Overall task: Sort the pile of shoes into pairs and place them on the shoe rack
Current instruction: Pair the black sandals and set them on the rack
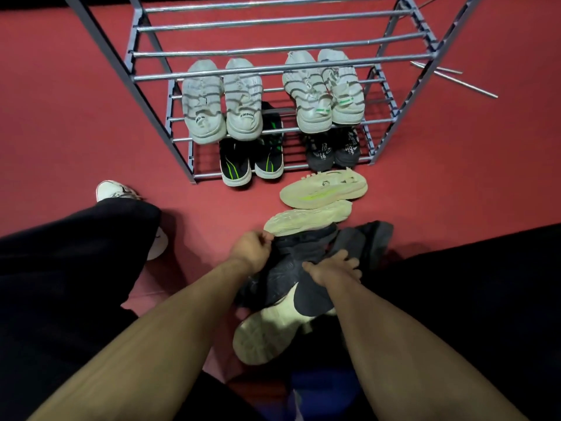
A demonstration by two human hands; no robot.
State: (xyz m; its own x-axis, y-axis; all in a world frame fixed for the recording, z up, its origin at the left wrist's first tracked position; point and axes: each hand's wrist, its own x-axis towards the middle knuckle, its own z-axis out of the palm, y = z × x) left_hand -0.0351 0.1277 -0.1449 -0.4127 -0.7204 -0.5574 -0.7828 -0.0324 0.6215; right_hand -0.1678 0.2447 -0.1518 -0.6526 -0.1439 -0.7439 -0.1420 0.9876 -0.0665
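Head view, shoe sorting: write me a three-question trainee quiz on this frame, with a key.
1. True or false: the grey metal shoe rack already holds four pairs of shoes.
2. Which shoes sit on the rack's lowest tier? A) black pair with green stripes and dark grey pair B) two white pairs C) none
3. What do both hands touch?

Key
1. True: two white knit sneaker pairs above the black pair with green stripes and the dark grey pair.
2. A
3. The left hand and right hand are on the dark shoes in the floor pile, near the two cream soles with a neon green streak.
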